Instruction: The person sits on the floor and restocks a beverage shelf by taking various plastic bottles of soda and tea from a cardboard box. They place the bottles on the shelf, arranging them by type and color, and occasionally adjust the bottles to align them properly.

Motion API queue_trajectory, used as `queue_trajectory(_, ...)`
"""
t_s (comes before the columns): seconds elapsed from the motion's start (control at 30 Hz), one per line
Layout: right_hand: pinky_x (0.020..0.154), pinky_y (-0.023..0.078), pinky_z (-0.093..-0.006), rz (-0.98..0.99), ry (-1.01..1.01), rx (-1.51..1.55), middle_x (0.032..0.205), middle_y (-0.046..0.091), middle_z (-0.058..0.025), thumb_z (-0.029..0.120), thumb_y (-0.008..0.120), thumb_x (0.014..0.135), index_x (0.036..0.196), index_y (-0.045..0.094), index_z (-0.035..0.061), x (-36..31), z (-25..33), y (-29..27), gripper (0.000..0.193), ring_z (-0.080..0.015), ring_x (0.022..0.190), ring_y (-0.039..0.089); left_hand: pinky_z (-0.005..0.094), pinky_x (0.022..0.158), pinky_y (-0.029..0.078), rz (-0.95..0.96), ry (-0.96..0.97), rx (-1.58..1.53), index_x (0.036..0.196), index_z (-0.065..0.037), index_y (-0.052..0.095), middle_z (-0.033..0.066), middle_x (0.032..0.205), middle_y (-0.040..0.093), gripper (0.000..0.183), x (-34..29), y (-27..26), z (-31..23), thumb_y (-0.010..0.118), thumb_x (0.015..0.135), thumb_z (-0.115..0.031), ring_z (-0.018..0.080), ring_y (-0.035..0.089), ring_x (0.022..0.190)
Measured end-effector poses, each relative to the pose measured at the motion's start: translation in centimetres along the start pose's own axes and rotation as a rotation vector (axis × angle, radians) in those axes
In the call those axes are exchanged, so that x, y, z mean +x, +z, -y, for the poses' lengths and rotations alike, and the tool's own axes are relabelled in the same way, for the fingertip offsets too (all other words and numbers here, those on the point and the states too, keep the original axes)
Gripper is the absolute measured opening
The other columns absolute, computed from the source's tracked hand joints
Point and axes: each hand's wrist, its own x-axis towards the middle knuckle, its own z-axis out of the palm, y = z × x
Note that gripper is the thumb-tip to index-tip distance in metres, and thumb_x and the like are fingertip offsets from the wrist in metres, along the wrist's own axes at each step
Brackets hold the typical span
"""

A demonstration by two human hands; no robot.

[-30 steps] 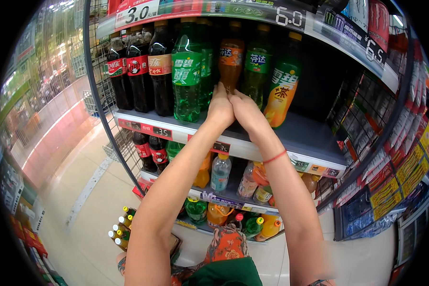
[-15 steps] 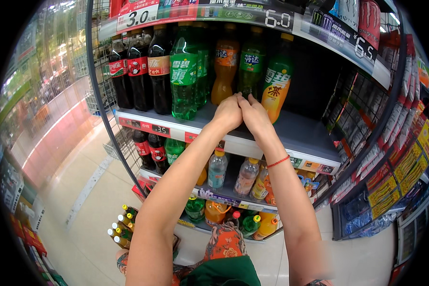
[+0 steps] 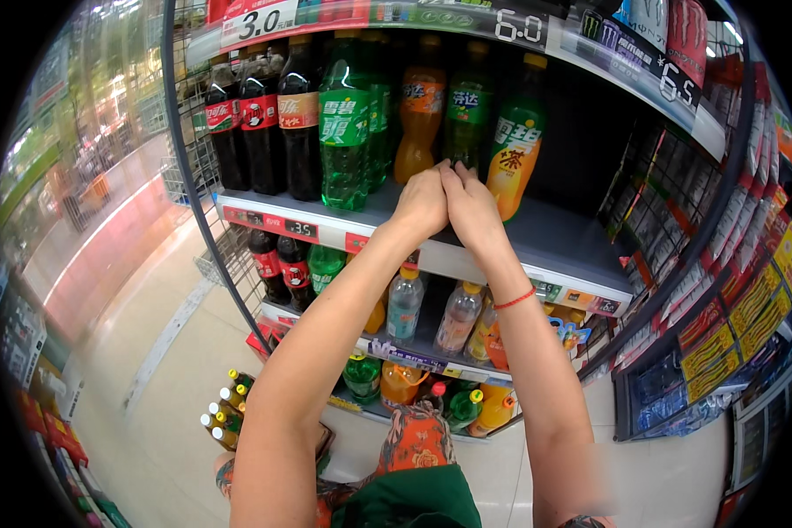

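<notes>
My left hand (image 3: 421,204) and my right hand (image 3: 473,207) meet side by side at the front of the shelf, thumbs together, backs toward me. Both look closed, with most fingers bent out of sight; whatever they hold is hidden. Just behind them stands a dark green soda bottle (image 3: 467,110), its base covered by my hands. To its left is an orange soda bottle (image 3: 419,132). Close to my right hand, a green-and-orange tea soda bottle (image 3: 516,145) leans slightly. A red cord bracelet (image 3: 515,299) circles my right wrist.
Cola bottles (image 3: 299,141) and a green soda bottle (image 3: 343,145) fill the shelf's left part. Lower shelves carry clear bottles (image 3: 404,304) and large soda bottles (image 3: 399,385). Wire side panels (image 3: 656,189) bound the rack. Capped bottles (image 3: 224,414) stand on the floor at lower left.
The view has shifted slightly, so the upper-shelf bottles appear a little higher and further right. My hands keep the same joined pose at the shelf.
</notes>
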Motion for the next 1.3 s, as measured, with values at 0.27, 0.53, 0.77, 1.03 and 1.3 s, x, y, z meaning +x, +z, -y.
queue_trajectory(0.27,0.113,0.028,-0.0348,0.023,-0.232,0.176,0.145,0.036,-0.0305,0.036,0.044,0.097,0.14,0.038,-0.0088,-4.6,2.9,1.2,0.062,-0.0376,0.138,0.033,0.0363,0.09,0.047,-0.067,-0.053,-0.23,0.133,-0.002,0.048,0.0201,0.117,0.063,0.046,-5.3,-4.1,-3.4,0.056,0.091,-0.017,0.0309,0.061,0.11)
queue_trajectory(0.53,0.111,0.03,-0.0342,0.26,-0.286,0.406,0.147,0.035,-0.0299,0.031,0.051,0.098,0.143,0.032,-0.0098,-11.1,4.8,4.8,0.063,-0.0342,0.138,0.036,0.0314,0.104,0.041,-0.09,-0.16,-0.414,0.145,0.002,0.034,0.0181,0.14,0.048,0.054,-13.8,-9.5,-5.5,0.05,0.093,0.001,0.0232,0.046,0.13)
queue_trajectory(0.77,0.109,0.033,-0.0352,0.489,-0.287,0.576,0.146,0.037,-0.0284,0.024,0.055,0.096,0.142,0.033,-0.0091,-16.6,4.8,10.6,0.06,-0.0341,0.135,0.04,0.0353,0.108,0.04,-0.215,-0.3,-0.458,0.147,0.001,0.03,0.0184,0.146,0.04,0.056,-22.7,-12.6,-3.1,0.046,0.093,0.007,0.0258,0.04,0.135)
queue_trajectory(1.03,0.103,0.042,-0.0358,0.789,-0.115,0.796,0.14,0.044,-0.0249,0.013,0.062,0.092,0.144,0.032,-0.0072,-23.1,3.5,17.6,0.063,-0.0284,0.128,0.047,0.033,0.104,0.042,-0.365,-0.55,-0.426,0.144,0.001,0.035,0.017,0.141,0.046,0.052,-33.1,-15.4,-0.5,0.045,0.094,0.006,0.0251,0.047,0.129)
queue_trajectory(1.3,0.104,0.041,-0.0319,1.108,0.013,0.706,0.141,0.044,-0.0137,0.006,0.061,0.092,0.144,0.034,-0.0014,-28.7,1.9,22.6,0.059,-0.023,0.129,0.046,0.0338,0.104,0.042,-0.505,-0.72,-0.368,0.143,0.002,0.036,0.015,0.142,0.047,0.051,-43.6,-15.7,2.8,0.045,0.094,0.005,0.0244,0.05,0.126)
